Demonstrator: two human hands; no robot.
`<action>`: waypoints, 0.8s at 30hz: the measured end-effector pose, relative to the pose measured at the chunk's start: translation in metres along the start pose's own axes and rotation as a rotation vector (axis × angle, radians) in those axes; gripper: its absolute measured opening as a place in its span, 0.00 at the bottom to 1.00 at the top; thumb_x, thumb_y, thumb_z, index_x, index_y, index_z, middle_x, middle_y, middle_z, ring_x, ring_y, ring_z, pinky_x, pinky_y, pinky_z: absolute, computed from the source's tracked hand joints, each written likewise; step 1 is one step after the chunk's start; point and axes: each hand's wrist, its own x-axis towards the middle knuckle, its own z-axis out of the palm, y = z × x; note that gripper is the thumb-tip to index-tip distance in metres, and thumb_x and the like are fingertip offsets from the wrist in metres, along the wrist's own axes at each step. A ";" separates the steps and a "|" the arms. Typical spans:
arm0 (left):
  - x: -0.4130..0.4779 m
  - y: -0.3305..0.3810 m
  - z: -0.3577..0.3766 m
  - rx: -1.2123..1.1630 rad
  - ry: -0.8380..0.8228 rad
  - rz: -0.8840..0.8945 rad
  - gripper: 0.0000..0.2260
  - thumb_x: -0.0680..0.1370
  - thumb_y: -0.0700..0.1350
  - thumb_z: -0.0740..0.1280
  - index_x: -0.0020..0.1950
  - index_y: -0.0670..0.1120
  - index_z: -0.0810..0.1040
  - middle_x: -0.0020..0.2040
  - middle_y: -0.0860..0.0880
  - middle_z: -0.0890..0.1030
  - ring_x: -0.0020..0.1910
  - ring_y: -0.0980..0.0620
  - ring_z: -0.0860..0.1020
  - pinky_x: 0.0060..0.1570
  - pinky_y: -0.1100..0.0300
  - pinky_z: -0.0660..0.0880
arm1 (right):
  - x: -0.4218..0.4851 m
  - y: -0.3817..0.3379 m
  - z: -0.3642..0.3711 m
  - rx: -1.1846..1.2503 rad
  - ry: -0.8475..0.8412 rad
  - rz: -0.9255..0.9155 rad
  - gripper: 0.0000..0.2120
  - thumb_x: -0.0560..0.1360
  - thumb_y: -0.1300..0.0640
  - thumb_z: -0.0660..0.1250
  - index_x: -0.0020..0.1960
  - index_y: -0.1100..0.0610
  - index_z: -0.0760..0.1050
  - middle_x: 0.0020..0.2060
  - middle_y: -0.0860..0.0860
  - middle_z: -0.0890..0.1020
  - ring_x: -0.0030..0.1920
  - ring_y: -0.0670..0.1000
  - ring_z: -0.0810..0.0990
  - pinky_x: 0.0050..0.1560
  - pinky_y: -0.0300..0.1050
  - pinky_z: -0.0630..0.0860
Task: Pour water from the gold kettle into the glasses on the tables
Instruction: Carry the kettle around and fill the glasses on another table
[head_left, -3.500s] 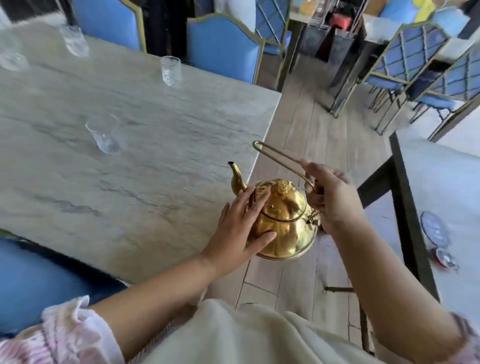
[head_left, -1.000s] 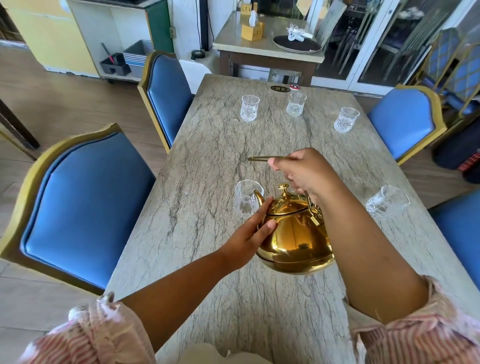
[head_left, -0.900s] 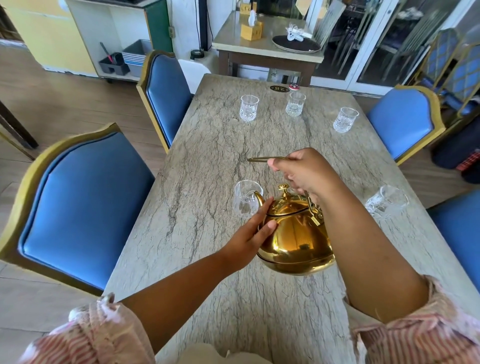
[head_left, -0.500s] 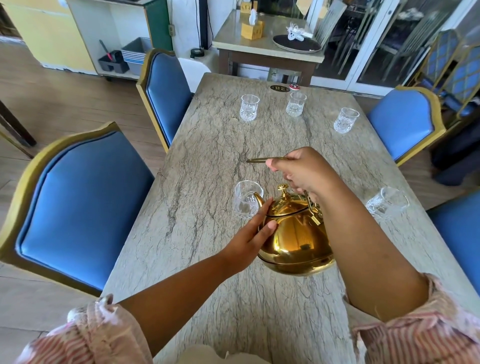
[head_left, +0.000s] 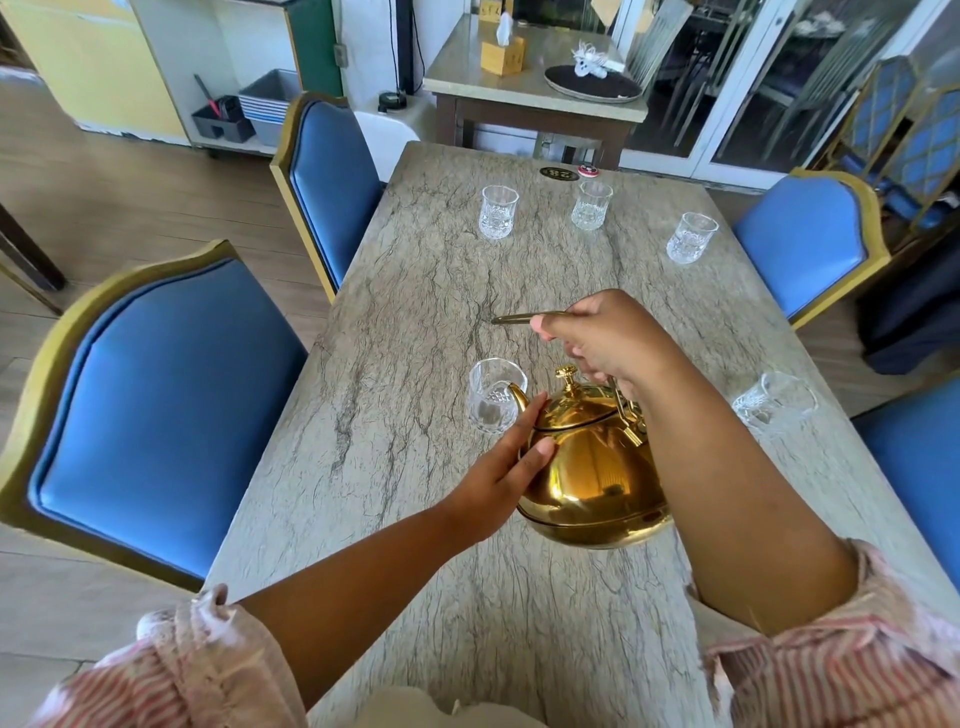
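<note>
A shiny gold kettle (head_left: 592, 475) hangs tilted above the marble table (head_left: 415, 322), its spout over the rim of the nearest glass (head_left: 492, 397). My right hand (head_left: 605, 338) is shut on the kettle's thin handle from above. My left hand (head_left: 506, 473) rests against the kettle's left side, fingers near the lid. Another glass (head_left: 774, 402) stands at the near right. Three more glasses stand farther back: one at the left (head_left: 497, 212), one in the middle (head_left: 591, 205), one at the right (head_left: 691, 238).
Blue chairs with gold frames line both sides: near left (head_left: 156, 405), far left (head_left: 327, 187), far right (head_left: 810, 239). A second table (head_left: 535, 98) with a tissue box and a dark tray stands behind. Glass doors are at the back right.
Since 3.5 s ago I have turned from another table to this one. Over the last second the kettle and both hands have held nearly still at the nearest glass.
</note>
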 end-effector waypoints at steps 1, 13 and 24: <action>0.000 0.000 0.000 0.001 0.000 0.001 0.23 0.80 0.51 0.57 0.72 0.63 0.53 0.70 0.60 0.65 0.64 0.69 0.67 0.58 0.74 0.67 | 0.000 0.000 0.000 0.000 0.001 0.000 0.14 0.73 0.56 0.70 0.49 0.68 0.79 0.20 0.47 0.67 0.16 0.42 0.61 0.21 0.36 0.58; 0.000 -0.001 -0.001 0.016 0.001 -0.003 0.22 0.82 0.49 0.56 0.72 0.64 0.53 0.68 0.62 0.65 0.63 0.73 0.66 0.58 0.76 0.66 | 0.001 0.001 0.001 -0.032 0.011 -0.009 0.14 0.73 0.55 0.70 0.48 0.67 0.79 0.22 0.49 0.69 0.17 0.44 0.62 0.18 0.34 0.57; -0.002 0.002 0.000 0.021 -0.001 -0.002 0.22 0.82 0.48 0.55 0.72 0.63 0.53 0.64 0.70 0.65 0.60 0.80 0.66 0.54 0.80 0.65 | 0.000 -0.001 0.002 -0.029 0.006 -0.004 0.13 0.73 0.55 0.70 0.47 0.67 0.79 0.21 0.49 0.69 0.16 0.43 0.61 0.18 0.33 0.57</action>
